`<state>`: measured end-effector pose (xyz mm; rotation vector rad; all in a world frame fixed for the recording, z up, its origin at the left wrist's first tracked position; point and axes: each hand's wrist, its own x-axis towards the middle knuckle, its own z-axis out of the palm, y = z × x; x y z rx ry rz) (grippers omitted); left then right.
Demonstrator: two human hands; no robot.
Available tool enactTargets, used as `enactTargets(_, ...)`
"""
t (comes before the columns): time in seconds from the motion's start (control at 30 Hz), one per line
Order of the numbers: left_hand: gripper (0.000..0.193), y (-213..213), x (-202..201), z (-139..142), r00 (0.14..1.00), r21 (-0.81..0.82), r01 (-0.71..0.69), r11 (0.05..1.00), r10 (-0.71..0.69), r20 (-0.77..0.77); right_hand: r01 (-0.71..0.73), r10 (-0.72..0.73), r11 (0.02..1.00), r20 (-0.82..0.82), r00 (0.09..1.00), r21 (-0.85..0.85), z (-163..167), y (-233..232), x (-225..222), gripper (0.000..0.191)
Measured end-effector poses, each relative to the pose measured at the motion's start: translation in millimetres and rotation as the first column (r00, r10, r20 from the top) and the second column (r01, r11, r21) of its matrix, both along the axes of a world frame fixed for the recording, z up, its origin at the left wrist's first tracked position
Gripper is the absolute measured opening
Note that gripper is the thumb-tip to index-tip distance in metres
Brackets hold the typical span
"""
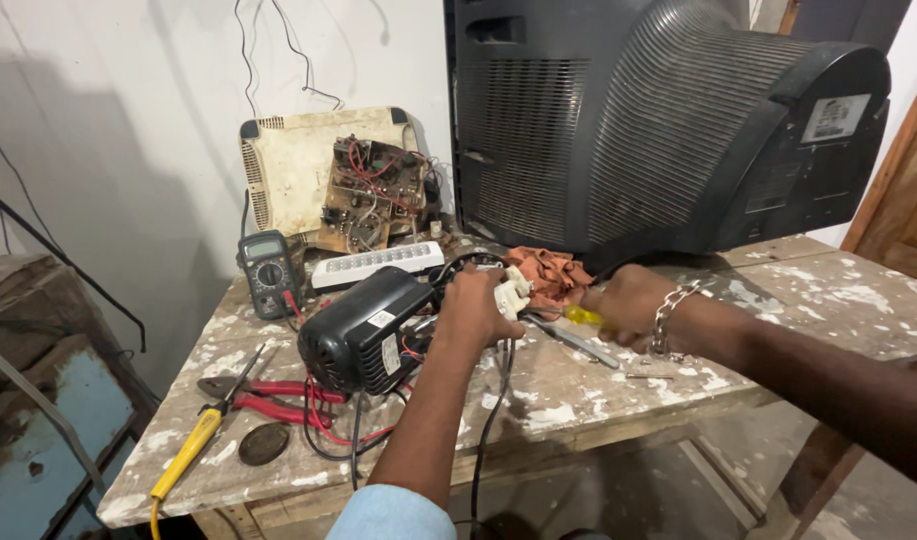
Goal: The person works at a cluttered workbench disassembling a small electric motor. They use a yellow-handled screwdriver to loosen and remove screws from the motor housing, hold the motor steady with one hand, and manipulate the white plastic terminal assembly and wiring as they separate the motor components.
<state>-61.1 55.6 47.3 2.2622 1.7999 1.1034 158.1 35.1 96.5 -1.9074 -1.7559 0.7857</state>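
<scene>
My left hand [474,305] grips a white plug [511,292] on a black cable, right beside a black box-shaped electrical unit [364,335] on the wooden table [779,300]. My right hand [624,303], with a chain bracelet at the wrist, holds a screwdriver with a yellow handle [582,316] whose tip points toward the plug. An orange-brown rag [549,270] lies just behind both hands.
A large dark CRT television [659,120] stands at the back right. A multimeter [267,268], white strip lamp [379,264], bare circuit board [374,195] and cream casing [294,165] sit at the back left. Red-handled pliers [269,400] and a yellow-handled tool [189,455] lie front left.
</scene>
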Motion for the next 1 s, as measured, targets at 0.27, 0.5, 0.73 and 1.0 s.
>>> enactTargets(0.27, 0.085, -0.2, 0.8, -0.2, 1.0, 0.029, -0.011, 1.0, 0.011, -0.013, 0.114, -0.067, 0.972, -0.222, 0.973, 0.204, -11.7, -17.9, -16.8, 0.031)
enactTargets(0.5, 0.079, 5.4, -1.3, -2.0, 1.0, 0.039, 0.012, 0.999, -0.012, -0.009, -0.689, -0.023, 0.546, 0.831, 0.555, 0.476, -41.7, -32.7, -19.8, 0.025)
enactTargets(0.73, 0.077, 10.1, -1.3, 1.1, 1.0, 0.056, 0.011, 0.998, -0.011, -0.001, -0.952, -0.336, 0.305, 0.934, -0.122, -0.015, -66.3, -54.4, -25.3, 0.033)
enactTargets(1.0, 0.07, 5.9, -2.0, -5.2, 0.999, 0.037, 0.006, 0.999, -0.007, 0.032, -0.577, -0.078, 0.723, 0.874, 0.479, 0.381, -48.2, -53.3, -14.7, 0.038)
